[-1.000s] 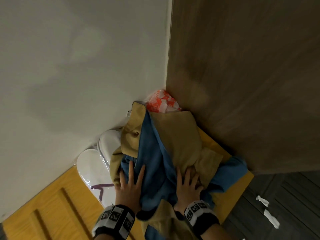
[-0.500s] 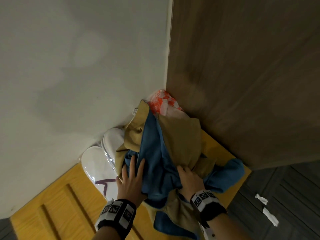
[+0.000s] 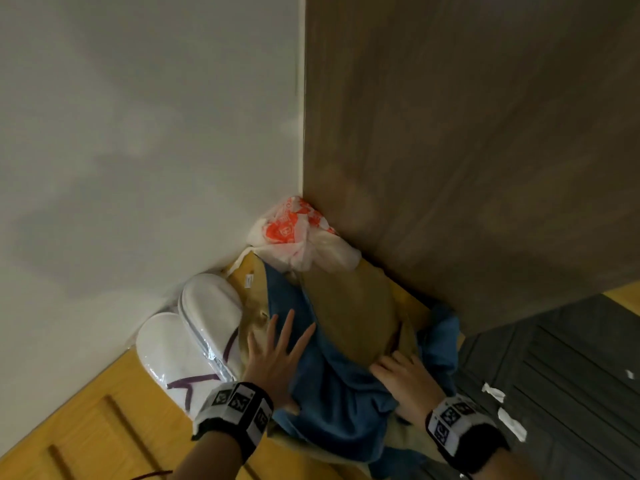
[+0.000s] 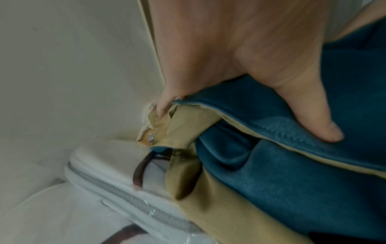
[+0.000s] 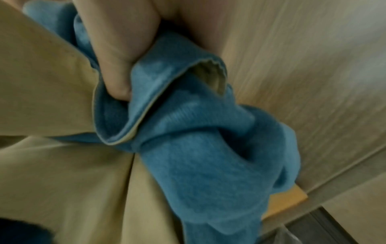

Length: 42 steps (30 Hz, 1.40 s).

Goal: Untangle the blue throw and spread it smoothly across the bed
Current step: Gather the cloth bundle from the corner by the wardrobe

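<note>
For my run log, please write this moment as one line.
left hand: flat on blue throw | right hand: grips throw | throw: bunched

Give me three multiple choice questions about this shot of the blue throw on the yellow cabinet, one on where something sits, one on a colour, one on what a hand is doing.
1. Where do the white slippers lie?
A. left of the blue throw, by the wall
B. on the dark floor
C. on top of the throw

2. What colour is the throw's other side?
A. red
B. tan
C. black

3. How is the right hand placed?
A. flat, fingers straight
B. away from the throw
C. fingers curled round a bunch of the throw

Answers:
1. A, the head view shows them between wall and throw.
2. B, tan fabric backs the blue.
3. C, the right wrist view shows the fingers closed on blue cloth, while the left hand lies spread on it.
</note>
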Available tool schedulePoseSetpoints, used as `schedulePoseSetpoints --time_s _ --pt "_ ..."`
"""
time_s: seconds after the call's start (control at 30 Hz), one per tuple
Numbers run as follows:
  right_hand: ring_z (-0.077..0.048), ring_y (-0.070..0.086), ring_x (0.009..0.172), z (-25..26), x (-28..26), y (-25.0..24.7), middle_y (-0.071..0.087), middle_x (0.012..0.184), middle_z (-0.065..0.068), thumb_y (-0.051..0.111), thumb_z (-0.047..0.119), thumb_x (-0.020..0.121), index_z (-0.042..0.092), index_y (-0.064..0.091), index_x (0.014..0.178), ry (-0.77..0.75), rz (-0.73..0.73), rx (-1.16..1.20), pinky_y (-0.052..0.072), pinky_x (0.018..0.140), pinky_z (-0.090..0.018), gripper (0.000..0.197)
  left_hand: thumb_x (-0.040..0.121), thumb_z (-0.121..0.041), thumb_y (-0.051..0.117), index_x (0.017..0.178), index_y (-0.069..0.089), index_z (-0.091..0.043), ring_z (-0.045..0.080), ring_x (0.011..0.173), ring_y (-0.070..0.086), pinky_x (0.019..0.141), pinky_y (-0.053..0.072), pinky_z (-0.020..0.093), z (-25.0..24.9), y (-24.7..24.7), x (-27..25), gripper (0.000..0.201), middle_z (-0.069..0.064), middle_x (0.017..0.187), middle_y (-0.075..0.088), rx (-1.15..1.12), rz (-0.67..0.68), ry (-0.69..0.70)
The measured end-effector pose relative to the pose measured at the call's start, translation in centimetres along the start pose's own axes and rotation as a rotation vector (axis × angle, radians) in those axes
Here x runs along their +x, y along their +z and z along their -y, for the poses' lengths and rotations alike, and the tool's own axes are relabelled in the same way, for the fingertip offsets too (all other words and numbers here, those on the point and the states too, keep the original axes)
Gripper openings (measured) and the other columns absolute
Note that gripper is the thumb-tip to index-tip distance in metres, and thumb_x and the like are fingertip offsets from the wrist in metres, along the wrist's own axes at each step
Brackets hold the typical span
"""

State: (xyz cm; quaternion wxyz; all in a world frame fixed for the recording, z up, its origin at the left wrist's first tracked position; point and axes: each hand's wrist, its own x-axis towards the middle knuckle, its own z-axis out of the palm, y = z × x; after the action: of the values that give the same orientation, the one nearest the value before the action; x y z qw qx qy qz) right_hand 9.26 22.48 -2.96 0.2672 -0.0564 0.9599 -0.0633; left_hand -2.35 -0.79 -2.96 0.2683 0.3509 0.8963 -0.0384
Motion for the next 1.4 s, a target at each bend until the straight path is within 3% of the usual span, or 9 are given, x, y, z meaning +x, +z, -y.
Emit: schedulePoseSetpoints --time_s 0.1,0.2,0.3,0.53,0.63,0.73,0.97,1.17,1.4 --pt "-0.034 0.022 0.135 0.3 1.0 2.5 0.028 0.142 -0.004 0.068 0.025 0.076 0.027 0.026 0.137 0.173 0.039 0.015 0.027 0.103 -0.053 0.074 0.054 -0.062 0.077 0.136 -0.037 -0.032 0.042 0.142 -0.018 0.109 0.018 0.067 0.2 2.0 0.8 0.144 0.010 0.153 -0.032 0.047 0.093 -0.012" --pt "-0.042 -0.007 0.141 0.6 2.1 4.2 -0.012 0.155 -0.005 0.074 0.043 0.070 0.040 -0.019 0.142 0.396 0.066 0.163 0.021 0.105 -0.066 0.118 0.054 -0.057 0.080 0.138 -0.034 -0.031 0.043 0.141 -0.021 0.107 0.026 0.064 0.1 3.7 1.5 0.144 0.012 0.151 -0.035 0.063 0.154 -0.015" --pt "-0.045 -0.005 0.140 0.8 3.0 5.0 -0.020 0.154 -0.010 0.074 0.039 0.073 0.041 -0.036 0.133 0.498 0.089 0.173 0.030 0.104 -0.064 0.125 0.062 -0.046 0.080 0.136 -0.037 -0.029 0.045 0.140 -0.020 0.103 0.035 0.059 -0.6 4.7 1.8 0.139 0.013 0.150 -0.036 0.076 0.123 -0.038" --pt "-0.038 0.040 0.124 1.5 4.5 4.2 0.020 0.148 -0.020 0.066 0.013 0.082 0.020 -0.008 0.148 0.550 0.106 0.104 0.049 0.091 -0.045 0.100 0.094 -0.026 0.047 0.138 -0.030 -0.029 0.046 0.142 -0.001 0.099 0.046 0.044 -1.9 5.8 2.0 0.089 0.018 0.157 -0.012 0.056 -0.029 -0.097" --pt "-0.035 0.051 0.113 0.8 4.5 2.8 0.041 0.132 -0.015 0.066 0.013 0.080 0.022 0.016 0.143 0.528 0.125 0.153 0.049 0.085 -0.043 0.081 0.082 -0.022 0.066 0.147 0.021 -0.030 0.049 0.133 0.032 0.081 0.057 0.041 -2.4 4.2 1.8 0.080 0.022 0.150 0.030 0.054 -0.096 -0.096" --pt "-0.035 0.059 0.104 0.5 3.6 1.6 0.054 0.119 -0.011 0.067 0.015 0.079 0.021 0.030 0.132 0.478 0.107 0.185 0.052 0.081 -0.043 0.065 0.040 -0.019 0.093 0.111 0.070 -0.023 0.038 0.094 0.067 0.048 0.058 0.035 -2.3 2.3 0.8 0.075 0.014 0.107 0.071 0.096 -0.137 -0.077" --pt "-0.031 0.062 0.100 1.1 -2.2 0.0 0.061 0.114 -0.004 0.064 0.026 0.080 0.027 0.034 0.127 0.458 -0.047 0.346 0.054 0.076 -0.041 0.057 0.043 -0.023 0.090 0.108 0.070 -0.022 0.033 0.089 0.068 0.055 0.060 0.037 -3.6 -1.2 -1.3 0.068 0.008 0.102 0.070 0.059 -0.207 -0.030" --pt "-0.027 0.064 0.096 -0.5 -9.6 -2.9 0.065 0.105 -0.001 0.063 0.028 0.078 0.029 0.038 0.118 0.513 -0.240 0.427 0.051 0.072 -0.036 0.047 0.088 -0.026 0.055 0.145 0.024 -0.031 0.027 0.134 0.029 0.099 0.046 0.042 -7.7 -4.7 -2.5 0.065 -0.001 0.147 0.031 -0.024 -0.261 0.028" --pt "-0.025 0.065 0.090 -4.0 -23.2 -3.8 0.066 0.099 -0.001 0.060 0.032 0.078 0.027 0.041 0.112 0.620 -0.407 0.548 0.054 0.074 -0.038 0.039 0.086 -0.027 0.055 0.142 0.032 -0.028 0.029 0.130 0.034 0.098 0.045 0.045 -18.9 -8.3 -4.9 0.061 0.002 0.144 0.037 0.005 -0.359 0.207"
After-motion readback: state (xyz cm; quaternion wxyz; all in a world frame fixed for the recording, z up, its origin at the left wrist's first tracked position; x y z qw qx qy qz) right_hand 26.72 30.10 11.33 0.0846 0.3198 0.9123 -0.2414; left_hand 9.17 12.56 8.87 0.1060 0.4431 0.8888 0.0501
